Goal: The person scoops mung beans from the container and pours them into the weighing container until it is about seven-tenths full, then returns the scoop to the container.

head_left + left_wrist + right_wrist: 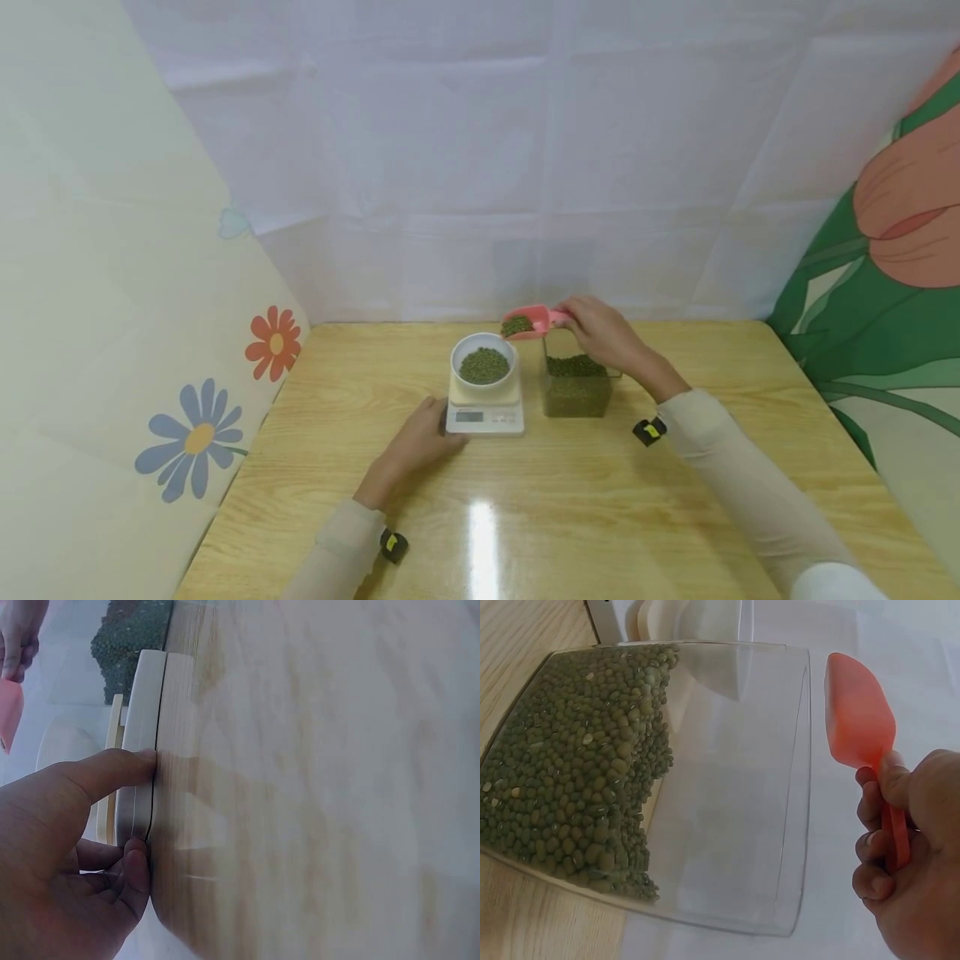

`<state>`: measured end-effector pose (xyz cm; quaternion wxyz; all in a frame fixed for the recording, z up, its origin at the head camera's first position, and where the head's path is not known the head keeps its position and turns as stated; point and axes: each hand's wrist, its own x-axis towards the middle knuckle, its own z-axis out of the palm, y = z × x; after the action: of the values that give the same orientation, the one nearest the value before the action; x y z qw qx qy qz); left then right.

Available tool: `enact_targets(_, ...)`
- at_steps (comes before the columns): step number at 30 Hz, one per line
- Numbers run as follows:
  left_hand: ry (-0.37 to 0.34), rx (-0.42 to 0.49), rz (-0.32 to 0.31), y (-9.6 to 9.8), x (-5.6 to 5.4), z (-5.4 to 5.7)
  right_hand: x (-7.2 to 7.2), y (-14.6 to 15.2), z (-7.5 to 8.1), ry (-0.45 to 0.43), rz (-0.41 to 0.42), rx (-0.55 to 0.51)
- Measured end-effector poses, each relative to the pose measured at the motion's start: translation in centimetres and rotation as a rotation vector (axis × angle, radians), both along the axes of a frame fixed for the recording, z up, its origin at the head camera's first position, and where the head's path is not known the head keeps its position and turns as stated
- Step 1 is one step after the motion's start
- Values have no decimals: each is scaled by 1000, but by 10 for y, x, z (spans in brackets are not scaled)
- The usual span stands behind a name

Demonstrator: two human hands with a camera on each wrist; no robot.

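My right hand (600, 333) grips a pink scoop (859, 712) by its handle. Green mung beans (517, 325) lie in the scoop, which is held level just above and to the right of a white bowl (466, 346). That bowl stands on a white kitchen scale (506, 423) and has mung beans (483, 367) in it. At the scale's front left corner is my left hand (420, 437), thumb on the front edge and fingers curled against the side. Below my right hand stands a clear container (735, 787), partly filled with mung beans (562, 765).
The wooden table (585, 517) runs back to a white cloth backdrop (442, 167). Flower-printed sheets flank it, with a blue flower (198, 437) at left and a large tulip (915, 200) at right. The container stands close beside the scale.
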<state>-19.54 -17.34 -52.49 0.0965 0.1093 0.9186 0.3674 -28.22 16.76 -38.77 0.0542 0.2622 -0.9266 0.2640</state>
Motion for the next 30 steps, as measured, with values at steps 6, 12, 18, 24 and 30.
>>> enact_targets(6, -1, 12, 4, 0, 0, -1, -2, -4, 0, 3, 8, 17)
enact_targets(12, 4, 5, 0, 0, 1, 0, -3, -6, 1, 12, 28, 20)
enact_targets(18, 8, 4, 6, 0, 0, -1, -3, -7, 0, 24, 39, 35)
enact_targets(24, 12, -3, 8, 0, 0, 0, -4, -9, 1, 27, 41, 57)
enact_targets(30, 9, -12, 10, 1, 1, 2, -5, -10, -1, 8, 35, 64)
